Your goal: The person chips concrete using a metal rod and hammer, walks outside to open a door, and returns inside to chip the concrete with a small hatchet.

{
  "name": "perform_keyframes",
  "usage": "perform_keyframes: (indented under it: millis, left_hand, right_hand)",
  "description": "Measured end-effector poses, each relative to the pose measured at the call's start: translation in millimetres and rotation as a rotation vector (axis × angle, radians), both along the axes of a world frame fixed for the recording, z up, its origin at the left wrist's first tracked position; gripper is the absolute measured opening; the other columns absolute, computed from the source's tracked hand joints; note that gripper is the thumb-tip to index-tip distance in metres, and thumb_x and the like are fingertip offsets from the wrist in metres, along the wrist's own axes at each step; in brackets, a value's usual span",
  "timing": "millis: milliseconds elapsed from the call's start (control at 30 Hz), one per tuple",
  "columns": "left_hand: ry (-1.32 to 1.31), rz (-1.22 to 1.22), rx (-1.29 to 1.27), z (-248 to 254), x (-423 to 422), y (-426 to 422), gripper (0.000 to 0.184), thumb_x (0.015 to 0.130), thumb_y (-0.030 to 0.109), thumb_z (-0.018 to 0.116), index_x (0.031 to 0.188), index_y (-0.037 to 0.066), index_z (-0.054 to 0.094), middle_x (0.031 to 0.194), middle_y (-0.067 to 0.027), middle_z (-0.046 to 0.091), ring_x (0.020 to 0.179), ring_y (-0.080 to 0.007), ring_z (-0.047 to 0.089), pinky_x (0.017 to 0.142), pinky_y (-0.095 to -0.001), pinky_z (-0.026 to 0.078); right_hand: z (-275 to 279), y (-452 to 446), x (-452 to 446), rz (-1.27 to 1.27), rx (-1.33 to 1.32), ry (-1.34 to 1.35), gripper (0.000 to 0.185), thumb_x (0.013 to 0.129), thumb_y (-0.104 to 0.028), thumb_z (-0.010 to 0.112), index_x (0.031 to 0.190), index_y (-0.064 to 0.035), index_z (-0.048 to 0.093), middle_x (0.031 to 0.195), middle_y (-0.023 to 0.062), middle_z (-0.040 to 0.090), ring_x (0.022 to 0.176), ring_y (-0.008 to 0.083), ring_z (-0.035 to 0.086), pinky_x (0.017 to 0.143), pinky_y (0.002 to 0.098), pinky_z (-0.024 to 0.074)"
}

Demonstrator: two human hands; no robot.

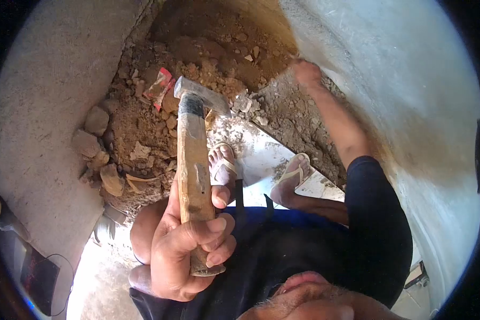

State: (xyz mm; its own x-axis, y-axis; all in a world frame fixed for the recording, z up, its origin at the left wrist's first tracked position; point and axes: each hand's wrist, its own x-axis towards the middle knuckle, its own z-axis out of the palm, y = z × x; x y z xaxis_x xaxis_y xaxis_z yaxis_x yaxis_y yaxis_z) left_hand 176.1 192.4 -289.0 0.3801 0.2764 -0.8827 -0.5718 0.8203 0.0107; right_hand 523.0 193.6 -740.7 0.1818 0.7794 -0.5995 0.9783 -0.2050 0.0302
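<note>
My left hand (189, 240) is wrapped round the lower wooden handle of a hammer (194, 165), held upright close to the camera. The hammer's grey metal head (202, 95) points up, with black wrapping just below it. My right hand (306, 73) is stretched far forward, low against the base of the right wall (389, 64), over loose earth. Its fingers look curled; what they hold, if anything, is hidden. Brown soil and rubble (208, 50) lie ahead of both hands.
Several broken stones (97, 121) and a torn red wrapper (160, 88) lie in the rubble on the left. My feet in flip-flops (222, 165) stand on a pale tile floor (256, 149). A grey concrete surface (53, 96) borders the left. Dark objects (40, 277) sit at lower left.
</note>
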Motion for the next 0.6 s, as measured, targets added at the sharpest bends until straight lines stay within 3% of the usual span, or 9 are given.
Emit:
perform_keyframes:
  millis: [67,100,200,267,367,467,533,567,600]
  left_hand:
    - [0.007,-0.018,-0.025,2,-3,-1,0.072,0.078,-0.014,0.049,0.138,0.021,0.032,0.107,-0.0083,0.047,0.057,-0.0082,0.042,0.044,-0.0205,0.038]
    - [-0.014,-0.026,-0.041,2,-7,0,0.072,0.078,-0.014,0.049,0.138,0.021,0.032,0.107,-0.0084,0.047,0.057,-0.0082,0.042,0.044,-0.0205,0.038]
    - [-0.023,-0.018,-0.132,5,-15,-1,0.075,0.077,-0.014,0.049,0.141,0.022,0.03,0.108,-0.0088,0.046,0.057,-0.0082,0.042,0.044,-0.0202,0.038]
    - [-0.016,-0.017,-0.126,7,-17,-3,0.077,0.077,-0.014,0.049,0.142,0.023,0.029,0.108,-0.0089,0.046,0.056,-0.0083,0.042,0.044,-0.0201,0.038]
    - [-0.006,0.037,-0.078,8,-17,-8,0.076,0.078,-0.014,0.049,0.142,0.023,0.029,0.109,-0.0102,0.045,0.056,-0.0086,0.042,0.043,-0.02,0.038]
    - [0.015,0.042,-0.03,8,-10,-9,0.071,0.079,-0.015,0.049,0.139,0.02,0.032,0.109,-0.0111,0.044,0.057,-0.0091,0.041,0.042,-0.0196,0.038]
    - [0.05,0.03,-0.027,10,-3,-9,0.07,0.079,-0.015,0.049,0.138,0.019,0.033,0.108,-0.0109,0.044,0.057,-0.0092,0.041,0.042,-0.0194,0.038]
    - [0.061,0.011,-0.04,10,0,-8,0.071,0.078,-0.015,0.049,0.138,0.019,0.033,0.107,-0.0106,0.044,0.058,-0.0092,0.041,0.042,-0.0195,0.037]
    - [0.042,0.005,-0.034,9,3,-8,0.071,0.078,-0.015,0.049,0.138,0.019,0.032,0.107,-0.0104,0.045,0.058,-0.0092,0.041,0.042,-0.0196,0.037]
  right_hand:
    - [-27,-47,36,-0.297,0.049,-0.006,0.036,0.092,-0.02,0.041,0.102,-0.0018,0.07,0.1,0.0182,0.069,0.092,0.034,0.067,0.079,0.0511,0.0531]
    - [12,-70,32,-0.322,0.029,-0.081,0.036,0.091,-0.021,0.042,0.1,-0.002,0.07,0.101,0.0189,0.069,0.094,0.0349,0.067,0.081,0.0511,0.0529]
    - [28,-158,101,-0.073,-0.367,-0.149,0.029,0.088,-0.022,0.053,0.1,-0.0026,0.072,0.108,0.0191,0.068,0.103,0.0372,0.065,0.082,0.0532,0.0532]
    - [7,-211,127,-0.001,-0.709,-0.551,0.025,0.087,-0.018,0.057,0.099,-0.0026,0.072,0.111,0.019,0.067,0.1,0.0353,0.066,0.079,0.0535,0.0539]
    - [38,-228,137,0.076,-0.592,-0.364,0.026,0.086,-0.013,0.052,0.103,-0.0063,0.071,0.105,0.0177,0.068,0.096,0.0357,0.066,0.072,0.0546,0.0538]
    - [102,-119,52,0.073,-0.229,-0.122,0.024,0.085,-0.013,0.052,0.091,-0.0027,0.073,0.092,0.0166,0.07,0.085,0.0333,0.069,0.069,0.0474,0.0556]
    - [67,-64,19,0.014,0.021,-0.019,0.028,0.088,-0.013,0.046,0.098,-0.0017,0.07,0.092,0.019,0.068,0.087,0.0358,0.068,0.073,0.0491,0.0549]
    - [73,-27,-5,-0.096,0.032,0.068,0.03,0.09,-0.016,0.045,0.102,-0.0025,0.068,0.097,0.0195,0.068,0.091,0.0353,0.067,0.076,0.0503,0.0538]
    - [63,-1,-24,-0.034,0.057,0.045,0.03,0.09,-0.016,0.044,0.104,-0.003,0.068,0.102,0.0187,0.067,0.093,0.0343,0.067,0.078,0.0485,0.0537]
